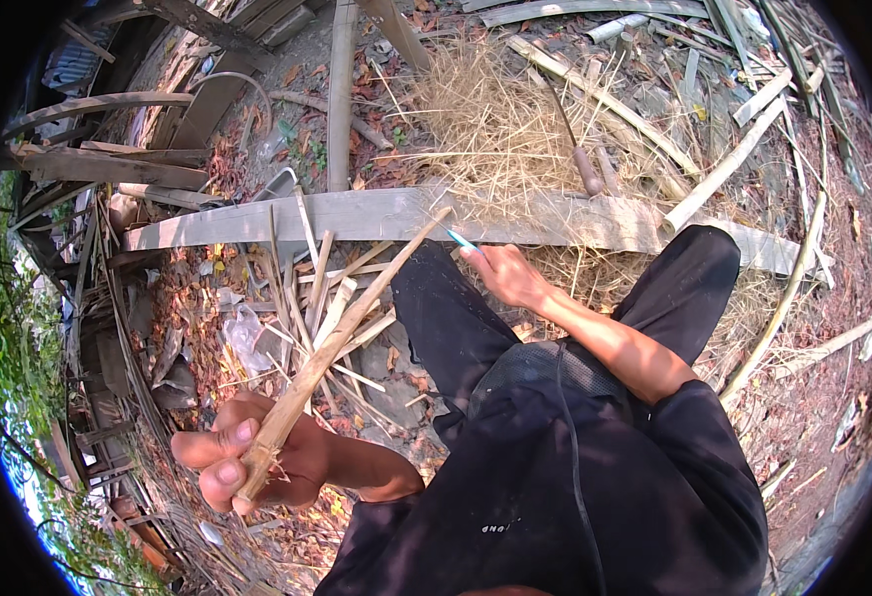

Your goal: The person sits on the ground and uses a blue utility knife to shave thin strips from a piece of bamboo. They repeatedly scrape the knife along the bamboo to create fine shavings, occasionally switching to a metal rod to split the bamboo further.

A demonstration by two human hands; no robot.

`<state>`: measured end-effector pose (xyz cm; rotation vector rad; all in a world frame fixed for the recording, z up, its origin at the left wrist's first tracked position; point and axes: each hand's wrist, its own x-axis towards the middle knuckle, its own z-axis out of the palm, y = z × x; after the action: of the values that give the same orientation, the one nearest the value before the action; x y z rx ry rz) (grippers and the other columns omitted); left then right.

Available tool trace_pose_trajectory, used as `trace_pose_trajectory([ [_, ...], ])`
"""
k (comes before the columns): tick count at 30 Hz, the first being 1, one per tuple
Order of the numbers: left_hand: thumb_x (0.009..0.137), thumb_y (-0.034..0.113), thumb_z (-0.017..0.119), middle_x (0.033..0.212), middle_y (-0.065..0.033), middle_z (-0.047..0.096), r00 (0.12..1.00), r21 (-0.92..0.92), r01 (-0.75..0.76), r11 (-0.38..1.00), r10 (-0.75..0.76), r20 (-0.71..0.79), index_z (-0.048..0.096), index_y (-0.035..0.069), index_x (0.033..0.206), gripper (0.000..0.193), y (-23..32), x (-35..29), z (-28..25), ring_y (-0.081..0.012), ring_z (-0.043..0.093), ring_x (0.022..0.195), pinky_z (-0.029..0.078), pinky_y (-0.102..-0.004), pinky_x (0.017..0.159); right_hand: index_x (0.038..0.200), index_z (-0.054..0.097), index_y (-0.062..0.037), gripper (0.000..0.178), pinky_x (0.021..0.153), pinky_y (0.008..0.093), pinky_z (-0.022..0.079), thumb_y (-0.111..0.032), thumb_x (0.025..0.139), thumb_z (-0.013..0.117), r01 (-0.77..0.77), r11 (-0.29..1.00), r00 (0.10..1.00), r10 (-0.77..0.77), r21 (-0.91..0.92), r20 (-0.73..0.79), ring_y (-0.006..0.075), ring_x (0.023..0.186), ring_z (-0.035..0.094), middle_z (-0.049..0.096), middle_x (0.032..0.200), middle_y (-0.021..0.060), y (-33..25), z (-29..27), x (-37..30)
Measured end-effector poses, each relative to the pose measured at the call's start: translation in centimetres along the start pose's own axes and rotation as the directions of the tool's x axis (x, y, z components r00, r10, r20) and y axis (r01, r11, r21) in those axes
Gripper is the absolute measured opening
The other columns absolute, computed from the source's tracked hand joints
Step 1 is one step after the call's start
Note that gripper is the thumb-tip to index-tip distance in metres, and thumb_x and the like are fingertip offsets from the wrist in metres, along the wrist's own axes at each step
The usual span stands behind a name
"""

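My left hand [305, 459] grips the thick end of a long split stick [339, 338], pale brown, perhaps bamboo. The stick slants up and right past my knee, and its thin end appears over the grey wooden plank [326, 216]. Between the fingers of my right hand [511, 279] is a slim light-blue pen-like tool [462, 238]. Its tip points up and left, close to the stick's thin end; whether they touch I cannot tell. Which kind of tool it is does not show clearly.
Split sticks [328, 316] lie heaped left of my knees, with a clear plastic bag [245, 338] beside them. Straw shavings [490, 134] cover the ground beyond the plank. A curved tool's wooden handle [587, 171] leans there. Poles [729, 164] lie at the right.
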<state>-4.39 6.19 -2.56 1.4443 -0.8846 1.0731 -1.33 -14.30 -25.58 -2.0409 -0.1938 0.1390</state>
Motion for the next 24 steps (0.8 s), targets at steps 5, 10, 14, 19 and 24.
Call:
trace_pose_trajectory([
  [5,0.094,0.034,0.051,0.087,-0.0090,0.041,0.999,-0.092,0.051,0.994,-0.051,0.009,0.049,0.005,0.100,0.030,-0.2,-0.2,-1.1,-0.0092,0.033,0.047,0.023,-0.0208,0.039,0.082,0.059,0.0033,0.050,0.068,0.0504,0.046,-0.041,0.097,0.041,-0.040,0.999,0.999,0.040,-0.007,-0.008,0.0460,0.069,0.058,0.057,0.068,0.0284,1.4,1.7,0.8],
  [10,0.084,0.037,0.066,0.089,-0.0068,0.042,0.999,-0.040,0.047,0.998,-0.047,0.003,0.047,0.006,0.103,0.041,0.5,-0.3,-1.9,-0.0096,0.035,0.048,0.024,-0.0209,0.040,0.085,0.061,0.0045,0.058,0.069,0.0480,0.047,-0.045,0.098,0.034,-0.402,0.896,0.895,0.428,-0.188,0.124,0.0420,0.072,0.061,0.059,0.066,0.0251,2.9,1.5,2.1],
  [14,0.061,0.037,0.087,0.090,-0.0036,0.041,0.993,0.012,0.077,0.997,-0.075,-0.095,0.045,0.009,0.105,0.067,0.2,-0.4,-2.4,-0.0100,0.038,0.052,0.028,-0.0238,0.046,0.086,0.058,0.0014,0.049,0.067,0.0488,0.044,-0.041,0.098,0.039,0.108,0.994,0.994,-0.108,-0.013,0.023,0.0453,0.073,0.057,0.058,0.070,0.0253,2.4,2.4,1.6],
  [19,0.061,0.039,0.086,0.090,-0.0018,0.042,0.994,0.013,0.080,0.997,-0.078,-0.076,0.046,0.011,0.107,0.067,-0.7,-0.4,-2.7,-0.0088,0.041,0.055,0.028,-0.0224,0.047,0.084,0.062,0.0028,0.056,0.067,0.0509,0.047,-0.047,0.096,0.039,-0.274,0.961,0.960,0.271,-0.039,-0.067,0.0459,0.077,0.059,0.058,0.071,0.0309,2.8,2.5,2.2],
  [24,0.062,0.043,0.085,0.090,-0.0011,0.043,0.985,0.029,0.109,0.994,-0.104,-0.134,0.046,0.013,0.108,0.067,-0.7,-0.7,-2.7,-0.0083,0.042,0.058,0.029,-0.0210,0.047,0.082,0.059,0.0055,0.059,0.068,0.0499,0.047,-0.046,0.098,0.036,-0.174,0.985,0.985,0.175,-0.012,0.006,0.0462,0.074,0.059,0.060,0.070,0.0266,4.2,2.2,3.2],
])
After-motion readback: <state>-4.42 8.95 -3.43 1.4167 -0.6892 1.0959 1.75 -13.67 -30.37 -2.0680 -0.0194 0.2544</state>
